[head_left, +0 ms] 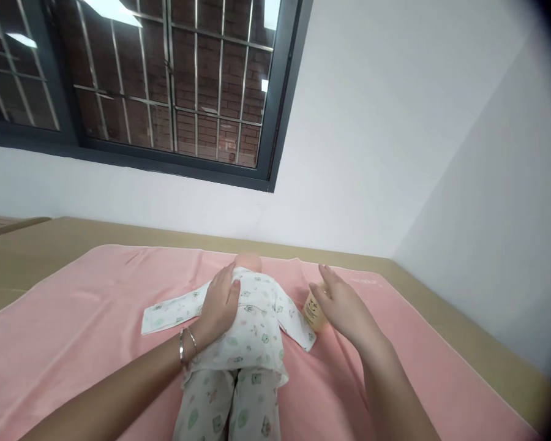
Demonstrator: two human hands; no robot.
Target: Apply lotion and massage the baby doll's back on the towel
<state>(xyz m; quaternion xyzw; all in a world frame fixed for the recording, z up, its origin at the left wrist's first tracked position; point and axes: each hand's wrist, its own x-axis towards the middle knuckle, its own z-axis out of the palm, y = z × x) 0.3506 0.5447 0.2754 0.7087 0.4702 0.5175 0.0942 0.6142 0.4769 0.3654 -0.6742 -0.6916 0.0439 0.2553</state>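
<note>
A baby doll (248, 262) lies on its back on a pink sheet, only a small rounded skin-toned part of its head showing. It wears a white printed top (257, 324) with long sleeves spread to both sides, and matching trousers (254, 407). My left hand (220, 303) rests flat on the left side of the top, fingers together and stretched out. Over to the right, my right hand (342, 306) is beside a yellow labelled container (313, 311), its fingers extended. The hand partly covers the container, and I cannot tell whether they touch. The doll's right-hand sleeve ends against the container.
The pink sheet (96, 318) is spread with folds over a tan surface (459, 324). Behind it rises a white wall (362, 141) with a dark-framed, barred window (275, 122). Another wall stands at the right.
</note>
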